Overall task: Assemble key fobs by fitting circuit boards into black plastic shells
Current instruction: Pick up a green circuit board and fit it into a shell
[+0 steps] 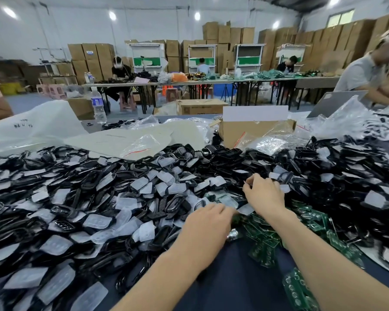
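Shells (176,202) touch the curled right grip (264,194), circuit boards (263,242) the left grip (208,223)

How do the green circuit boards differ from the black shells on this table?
The circuit boards are green, flat plates; the black shells are dark, hollow frames. The circuit boards form a small heap beside the right hand; the black shells spread across nearly the whole table. Both lie in loose, unsorted piles.

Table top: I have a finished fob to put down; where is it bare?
One bare patch: the dark blue table top at the near edge, bordered by the black shells on its left and the green circuit boards on its right. Farther out it is crowded: shells heaped across the width.
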`<act>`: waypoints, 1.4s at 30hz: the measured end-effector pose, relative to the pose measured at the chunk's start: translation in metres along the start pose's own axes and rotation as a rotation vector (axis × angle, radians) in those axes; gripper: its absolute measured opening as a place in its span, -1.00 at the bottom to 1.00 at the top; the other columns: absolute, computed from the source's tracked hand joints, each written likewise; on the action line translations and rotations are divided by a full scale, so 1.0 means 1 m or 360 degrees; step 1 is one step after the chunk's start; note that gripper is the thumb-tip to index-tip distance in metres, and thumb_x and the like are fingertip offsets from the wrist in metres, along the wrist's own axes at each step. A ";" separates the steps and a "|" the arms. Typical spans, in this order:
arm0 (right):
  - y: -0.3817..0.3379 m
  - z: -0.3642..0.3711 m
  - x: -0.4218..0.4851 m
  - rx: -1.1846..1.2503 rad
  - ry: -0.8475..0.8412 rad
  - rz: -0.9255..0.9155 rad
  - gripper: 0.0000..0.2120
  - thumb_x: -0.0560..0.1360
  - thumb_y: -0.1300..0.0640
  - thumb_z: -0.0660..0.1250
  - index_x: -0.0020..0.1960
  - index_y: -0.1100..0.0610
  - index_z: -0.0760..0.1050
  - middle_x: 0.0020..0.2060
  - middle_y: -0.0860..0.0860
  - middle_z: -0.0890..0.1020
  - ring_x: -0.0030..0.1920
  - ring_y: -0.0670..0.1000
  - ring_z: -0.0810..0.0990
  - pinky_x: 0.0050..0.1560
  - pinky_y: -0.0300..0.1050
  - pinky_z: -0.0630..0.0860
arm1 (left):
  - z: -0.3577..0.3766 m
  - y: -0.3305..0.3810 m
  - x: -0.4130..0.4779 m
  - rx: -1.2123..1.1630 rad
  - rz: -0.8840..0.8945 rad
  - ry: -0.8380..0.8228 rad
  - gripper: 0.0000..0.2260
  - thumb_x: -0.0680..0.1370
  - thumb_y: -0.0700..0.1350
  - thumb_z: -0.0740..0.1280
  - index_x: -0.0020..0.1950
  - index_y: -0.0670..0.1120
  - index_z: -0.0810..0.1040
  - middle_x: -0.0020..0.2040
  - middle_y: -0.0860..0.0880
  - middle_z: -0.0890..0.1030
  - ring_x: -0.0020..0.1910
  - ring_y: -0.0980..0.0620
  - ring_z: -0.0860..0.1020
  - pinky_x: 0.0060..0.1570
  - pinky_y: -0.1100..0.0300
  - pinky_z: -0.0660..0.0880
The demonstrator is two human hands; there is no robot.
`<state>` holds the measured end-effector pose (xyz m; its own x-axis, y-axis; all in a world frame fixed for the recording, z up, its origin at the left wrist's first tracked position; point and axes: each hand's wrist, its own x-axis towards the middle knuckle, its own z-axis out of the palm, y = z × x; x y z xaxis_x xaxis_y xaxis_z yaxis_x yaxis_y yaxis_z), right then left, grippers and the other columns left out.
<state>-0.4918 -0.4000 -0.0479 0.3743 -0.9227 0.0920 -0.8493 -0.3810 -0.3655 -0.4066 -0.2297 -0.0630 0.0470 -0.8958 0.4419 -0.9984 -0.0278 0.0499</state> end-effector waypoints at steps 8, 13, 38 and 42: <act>0.003 -0.004 -0.008 0.0310 0.0222 -0.0195 -0.75 0.69 0.19 0.16 0.23 0.05 0.58 0.06 0.04 0.63 0.00 0.09 0.57 -0.04 0.05 0.55 | -0.013 -0.040 -0.008 -0.1689 -0.1094 0.0521 -0.88 0.64 -0.14 0.33 0.08 0.08 0.54 -0.10 0.06 0.68 -0.20 0.11 0.66 -0.18 0.22 0.61; -0.025 -0.002 -0.027 0.1430 -0.0043 -0.0347 -0.82 0.62 0.23 0.33 0.02 -0.03 0.62 -0.08 -0.05 0.67 -0.16 -0.06 0.65 -0.24 -0.27 0.58 | -0.010 -0.055 -0.009 -0.2320 -0.1205 0.0761 -0.80 0.63 -0.27 0.32 0.20 -0.05 0.52 -0.19 0.09 0.70 -0.16 -0.01 0.68 -0.12 0.24 0.60; -0.072 0.052 -0.056 0.2071 -0.0541 -0.0504 -0.80 0.56 0.25 0.41 0.05 -0.04 0.59 -0.13 -0.12 0.70 -0.09 0.01 0.73 -0.12 -0.21 0.64 | -0.003 -0.072 -0.013 -0.1904 -0.1175 0.1031 -0.76 0.56 -0.19 0.43 -0.06 0.19 0.60 -0.06 0.02 0.69 -0.05 0.03 0.67 -0.04 0.21 0.58; -0.073 0.051 -0.057 0.2064 -0.0519 -0.0505 -0.82 0.55 0.24 0.43 0.05 -0.02 0.61 -0.09 -0.11 0.71 -0.08 0.01 0.73 -0.15 -0.23 0.63 | -0.002 -0.072 -0.013 -0.1852 -0.1147 0.1000 -0.75 0.56 -0.21 0.42 -0.05 0.19 0.60 -0.06 0.07 0.68 -0.08 0.04 0.67 -0.06 0.24 0.58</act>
<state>-0.4326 -0.3168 -0.0738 0.7080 -0.6830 0.1796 0.1743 -0.0774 -0.9816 -0.3351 -0.2149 -0.0704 0.8092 -0.5053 0.2997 -0.1877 0.2609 0.9469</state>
